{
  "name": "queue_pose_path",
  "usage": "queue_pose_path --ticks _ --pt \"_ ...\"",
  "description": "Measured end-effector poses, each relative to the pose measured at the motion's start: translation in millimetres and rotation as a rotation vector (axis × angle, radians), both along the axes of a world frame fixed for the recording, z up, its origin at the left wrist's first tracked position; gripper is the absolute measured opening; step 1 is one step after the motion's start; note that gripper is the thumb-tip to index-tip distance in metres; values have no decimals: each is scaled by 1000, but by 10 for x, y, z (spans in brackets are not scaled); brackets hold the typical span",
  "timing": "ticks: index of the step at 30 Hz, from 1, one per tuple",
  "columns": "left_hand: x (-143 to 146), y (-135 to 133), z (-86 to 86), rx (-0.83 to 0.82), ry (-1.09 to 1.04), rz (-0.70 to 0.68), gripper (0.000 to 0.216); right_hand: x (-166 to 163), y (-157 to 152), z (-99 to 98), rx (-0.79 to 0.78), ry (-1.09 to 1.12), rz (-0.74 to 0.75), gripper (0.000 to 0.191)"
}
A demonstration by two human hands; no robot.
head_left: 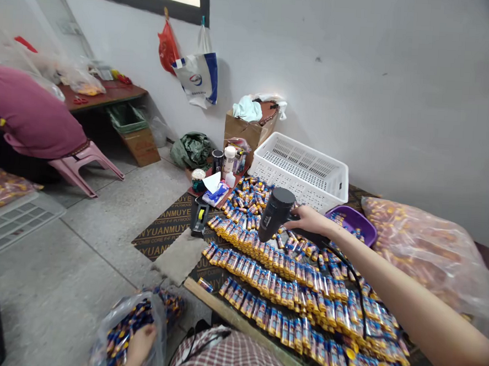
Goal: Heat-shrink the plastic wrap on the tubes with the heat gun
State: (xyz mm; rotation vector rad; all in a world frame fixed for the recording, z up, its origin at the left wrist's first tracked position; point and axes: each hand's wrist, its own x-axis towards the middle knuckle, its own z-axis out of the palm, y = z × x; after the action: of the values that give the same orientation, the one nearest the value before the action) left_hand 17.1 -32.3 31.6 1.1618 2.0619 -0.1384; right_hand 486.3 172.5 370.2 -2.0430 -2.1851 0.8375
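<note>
My right hand [310, 220] is wrapped round the handle of a black hair dryer [276, 212], held above rows of small tubes [260, 261] with blue and yellow wrapping. The dryer's cord runs back beside my forearm. Low at the left, my left hand [142, 342] is inside a clear plastic bag [159, 316] of similar small tubes [119, 330]. Its fingers look curled, and what they hold, if anything, is hidden. The rows stand close together on a dark printed plywood board [163, 222], with looser tubes heaped behind them.
Behind the tubes stand a white plastic crate [297, 194] and a purple basin [370, 229]. A large filled bag [426, 249] lies at right. A tape dispenser [199, 220], tissues [216, 192] and cups sit at the board's left. Another person [33, 109] sits on a pink stool [88, 159].
</note>
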Motion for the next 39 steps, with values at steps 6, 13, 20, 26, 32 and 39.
queue_pose_path --ticks 6,13,20,26,32,39 --pt "677 1425 489 486 -206 -55 19 64 -276 -173 68 116 -158 27" --pt "1737 2523 797 558 -285 -183 22 -213 -329 -439 124 435 -315 34" --pt "2568 2590 976 445 -56 -582 34 353 -825 -201 192 321 -431 34" --pt "2888 2801 1191 377 -18 -559 40 720 -1133 -261 148 335 -554 40" --pt "3135 2773 1230 410 -99 -672 61 759 -1059 -433 129 381 -617 41" --pt "3229 2693 1121 276 -168 -614 36 817 -1001 -463 104 398 -617 42"
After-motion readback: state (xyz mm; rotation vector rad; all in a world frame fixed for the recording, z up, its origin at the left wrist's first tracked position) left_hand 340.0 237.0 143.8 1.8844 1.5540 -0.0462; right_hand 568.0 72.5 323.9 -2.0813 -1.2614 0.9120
